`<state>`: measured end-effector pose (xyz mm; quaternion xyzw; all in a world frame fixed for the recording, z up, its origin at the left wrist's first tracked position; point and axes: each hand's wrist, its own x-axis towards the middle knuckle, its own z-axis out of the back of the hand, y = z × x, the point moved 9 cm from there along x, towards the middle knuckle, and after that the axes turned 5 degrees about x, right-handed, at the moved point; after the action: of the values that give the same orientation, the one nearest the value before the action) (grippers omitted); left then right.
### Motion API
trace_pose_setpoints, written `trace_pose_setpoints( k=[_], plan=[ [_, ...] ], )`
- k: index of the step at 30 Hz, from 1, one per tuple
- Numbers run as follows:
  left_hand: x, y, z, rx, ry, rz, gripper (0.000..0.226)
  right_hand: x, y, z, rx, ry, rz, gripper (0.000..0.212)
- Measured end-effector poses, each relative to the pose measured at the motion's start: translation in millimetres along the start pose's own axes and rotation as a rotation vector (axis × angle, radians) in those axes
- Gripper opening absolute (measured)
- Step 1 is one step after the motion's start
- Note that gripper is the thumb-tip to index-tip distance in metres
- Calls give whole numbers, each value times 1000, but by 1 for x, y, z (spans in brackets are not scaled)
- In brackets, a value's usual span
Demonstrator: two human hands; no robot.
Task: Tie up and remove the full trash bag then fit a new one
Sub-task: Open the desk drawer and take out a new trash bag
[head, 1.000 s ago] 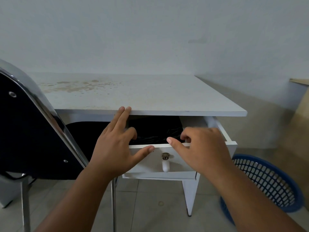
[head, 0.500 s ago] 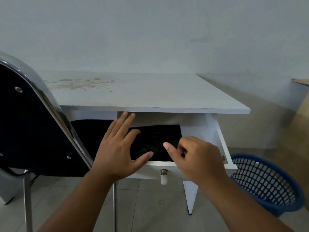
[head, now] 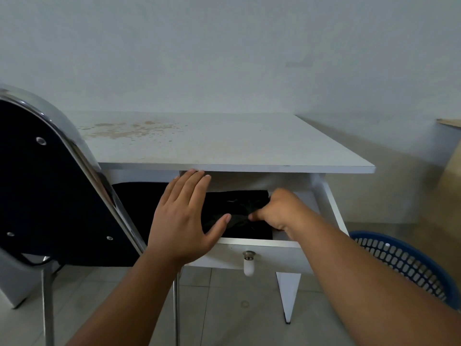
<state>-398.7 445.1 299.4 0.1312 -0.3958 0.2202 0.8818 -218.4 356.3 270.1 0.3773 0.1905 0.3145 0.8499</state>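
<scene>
The fingertips of the right hand [head: 279, 211] are concealed behind its knuckles where it closes on the black plastic [head: 239, 206], and the rear of the drawer [head: 274, 255] is hidden beneath the desk top [head: 224, 146]. The left hand [head: 182, 221] covers the drawer's left front corner. The chair [head: 50, 196] is cut by the left edge, the blue basket [head: 404, 263] by the right.
</scene>
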Motion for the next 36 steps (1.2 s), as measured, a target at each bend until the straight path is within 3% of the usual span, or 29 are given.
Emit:
trace_pose_setpoints(
  k=[7,11,13,24,27,30,33,36],
  plan=[
    [4,-1,6,-1,-4,-17,81,-25,2,26,413,13,61,9],
    [7,2,8,2,-9,-15,84,-51,7,54,666,-6,132,5],
    [9,4,9,6,-19,-22,86,-61,12,68,806,-28,179,14],
    [16,12,-3,-28,8,0,85,-65,61,147,1098,-105,532,13],
    [16,11,-4,-21,7,-1,82,-35,58,160,1060,-209,476,13],
    [16,12,-5,-13,9,8,81,3,45,158,830,-328,328,10],
    [17,12,-6,-13,4,9,80,24,35,158,521,-476,238,34],
    [16,12,-6,-10,-8,11,79,22,37,161,57,-592,220,54]
  ],
)
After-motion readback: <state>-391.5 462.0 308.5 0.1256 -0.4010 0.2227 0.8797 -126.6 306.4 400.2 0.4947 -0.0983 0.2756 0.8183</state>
